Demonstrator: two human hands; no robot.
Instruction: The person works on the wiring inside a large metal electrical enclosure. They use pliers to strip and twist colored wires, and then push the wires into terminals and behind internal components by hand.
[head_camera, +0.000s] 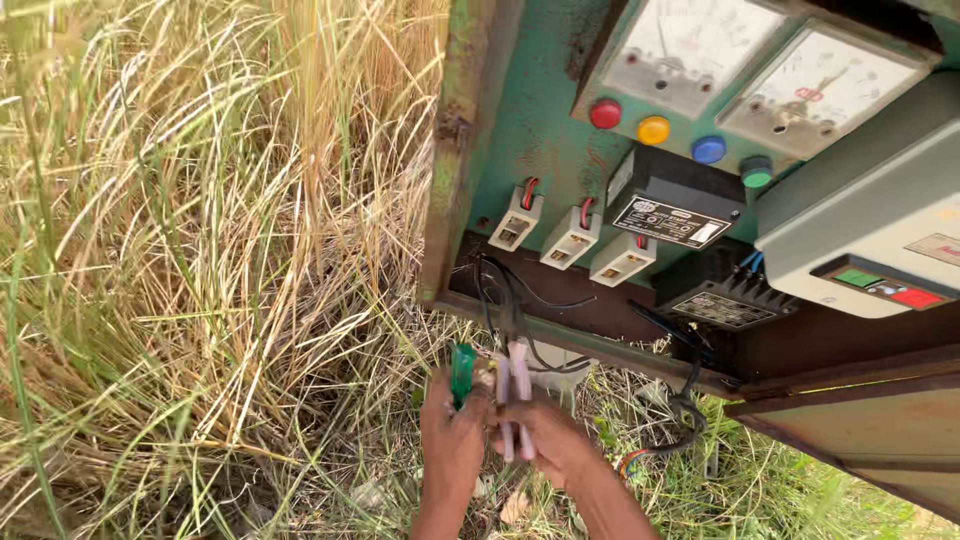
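Observation:
My left hand grips a green-handled screwdriver, which points up toward the bottom of an open green electrical box. Beside it, my right hand holds pliers with pale pink handles; their jaws sit at the black wires hanging from the box's lower edge. The two hands touch each other just below the box. The tool tips are hidden among the wires.
Inside the box are two round-dial meters, coloured indicator lamps, three white fuse holders, black modules and a grey starter unit. Tall dry grass fills the left. The rusty door hangs open at the lower right.

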